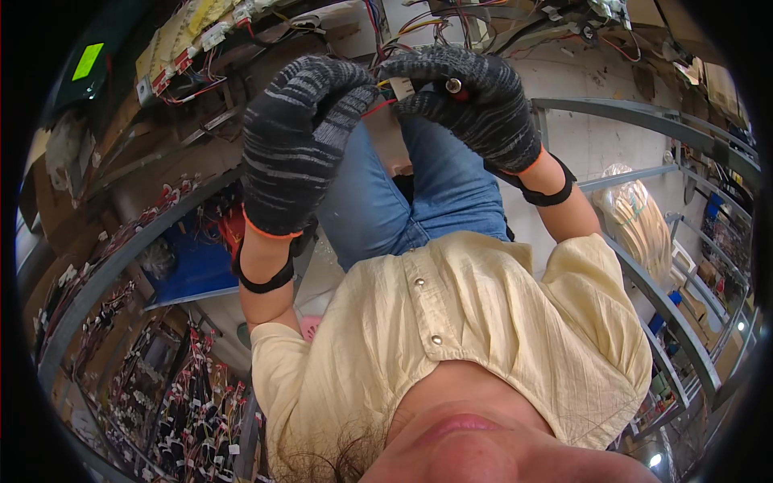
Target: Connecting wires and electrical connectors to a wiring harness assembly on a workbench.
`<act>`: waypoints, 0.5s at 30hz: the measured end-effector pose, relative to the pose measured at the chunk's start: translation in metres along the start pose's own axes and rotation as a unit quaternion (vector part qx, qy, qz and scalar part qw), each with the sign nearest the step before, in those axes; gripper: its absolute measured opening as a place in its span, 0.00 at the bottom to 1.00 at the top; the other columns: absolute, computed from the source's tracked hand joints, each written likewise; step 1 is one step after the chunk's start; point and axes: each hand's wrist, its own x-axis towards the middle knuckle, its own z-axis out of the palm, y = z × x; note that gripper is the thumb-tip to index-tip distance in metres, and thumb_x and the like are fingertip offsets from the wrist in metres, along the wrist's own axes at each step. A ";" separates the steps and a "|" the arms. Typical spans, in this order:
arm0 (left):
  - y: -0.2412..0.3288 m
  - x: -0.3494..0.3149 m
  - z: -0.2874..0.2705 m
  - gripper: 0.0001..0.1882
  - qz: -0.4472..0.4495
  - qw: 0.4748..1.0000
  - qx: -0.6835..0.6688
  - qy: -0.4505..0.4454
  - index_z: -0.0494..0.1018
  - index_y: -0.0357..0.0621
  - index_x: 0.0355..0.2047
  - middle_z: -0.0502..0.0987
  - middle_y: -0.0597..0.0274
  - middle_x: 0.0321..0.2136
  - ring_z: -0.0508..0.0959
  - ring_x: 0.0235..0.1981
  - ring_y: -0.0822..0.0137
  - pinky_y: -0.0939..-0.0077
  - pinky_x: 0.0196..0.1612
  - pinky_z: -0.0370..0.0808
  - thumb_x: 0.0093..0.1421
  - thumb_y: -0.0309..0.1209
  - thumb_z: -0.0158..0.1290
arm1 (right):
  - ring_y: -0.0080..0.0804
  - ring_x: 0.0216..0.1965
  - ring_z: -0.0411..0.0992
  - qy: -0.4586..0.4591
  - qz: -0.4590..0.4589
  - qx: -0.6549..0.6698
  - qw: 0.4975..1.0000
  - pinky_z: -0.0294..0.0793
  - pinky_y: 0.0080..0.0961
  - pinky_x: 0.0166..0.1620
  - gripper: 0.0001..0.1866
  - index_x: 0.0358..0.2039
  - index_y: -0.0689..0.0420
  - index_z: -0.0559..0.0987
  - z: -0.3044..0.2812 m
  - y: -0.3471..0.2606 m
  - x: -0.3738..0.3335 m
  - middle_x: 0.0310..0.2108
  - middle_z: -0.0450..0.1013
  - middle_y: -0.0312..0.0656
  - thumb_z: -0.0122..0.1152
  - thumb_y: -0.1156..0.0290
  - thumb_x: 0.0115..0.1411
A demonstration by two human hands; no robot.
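Both hands wear dark grey striped knit gloves and are raised close together at the top middle. The fingers of my left hand [302,137] are bent in a pinch around thin wires, among them a red wire [378,108]. Facing it, my right hand [487,105] curls around a small dark tool with a round metal end [454,85] and some red on it. A pale connector [402,88] sits between the two hands, by the right fingertips; the glove partly covers it. Exactly what the left fingertips pinch is mostly hidden.
Bundled wires [439,28] spread beyond the hands. A wire harness with white and red connectors [181,64] lies at upper left. Metal rails [644,113] run on both sides. Many cable bundles [197,410] hang at lower left, near a blue panel [193,262]. A plastic-wrapped bundle [638,217] is at right.
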 end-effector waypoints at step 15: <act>-0.017 -0.014 -0.001 0.09 0.082 0.995 -0.041 -0.030 0.69 0.39 0.36 0.72 0.63 0.27 0.70 0.27 0.72 0.76 0.31 0.70 0.54 0.19 0.51 | 0.40 0.33 0.75 -0.278 -0.210 -0.558 0.753 0.73 0.29 0.37 0.19 0.43 0.59 0.72 -0.121 -0.033 0.110 0.32 0.75 0.48 0.61 0.64 0.53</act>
